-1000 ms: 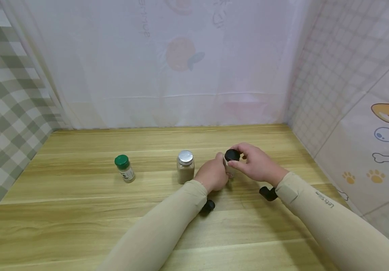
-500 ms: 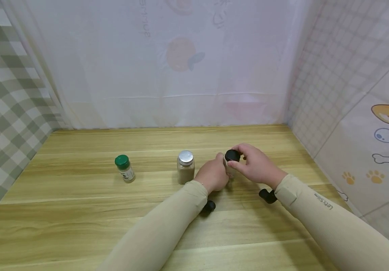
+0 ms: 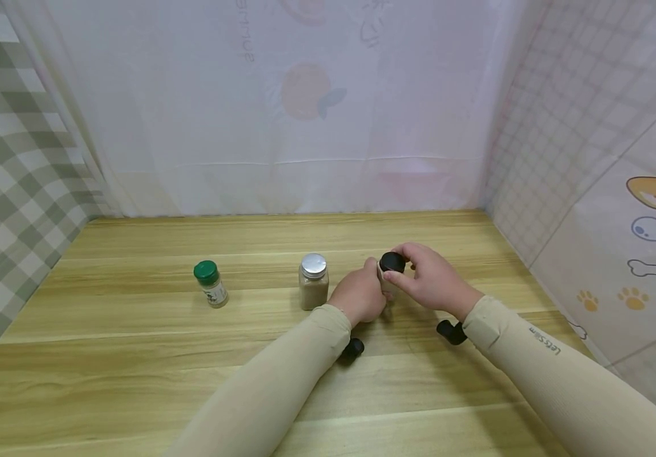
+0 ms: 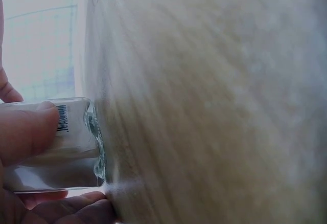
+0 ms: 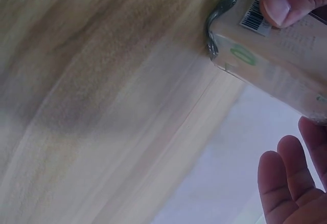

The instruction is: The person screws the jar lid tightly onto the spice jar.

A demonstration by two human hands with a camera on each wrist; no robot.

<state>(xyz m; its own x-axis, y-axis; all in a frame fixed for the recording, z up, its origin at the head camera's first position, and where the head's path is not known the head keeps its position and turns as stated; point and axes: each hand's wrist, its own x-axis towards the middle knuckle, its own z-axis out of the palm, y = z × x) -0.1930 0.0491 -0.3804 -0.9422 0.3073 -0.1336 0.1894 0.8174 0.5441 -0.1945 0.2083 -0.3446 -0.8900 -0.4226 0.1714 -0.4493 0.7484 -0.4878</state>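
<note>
My left hand (image 3: 360,293) grips the body of a square glass spice jar (image 4: 76,144). In the right wrist view the same spice jar (image 5: 276,55) shows a barcode and a green mark on its label, with a thumb across it. From the other side, my right hand (image 3: 433,276) holds the jar's black lid (image 3: 392,261) between thumb and fingers. The lid sits on top of the jar. Much of the jar's body is hidden by the hands in the head view. Its base is at or close to the wooden tabletop; any gap is unclear.
Just left of my left hand stands a square jar with a silver lid (image 3: 313,282) and brown contents. Farther left is a small green-capped bottle (image 3: 210,284). Small black pieces (image 3: 450,331) show beside the sleeves. A white curtain (image 3: 282,146) closes off the wooden table's (image 3: 134,368) back edge.
Both hands stay on the jar and its lid in nearly the same place. The right wrist and forearm have shifted very slightly; the other jars have not moved.
</note>
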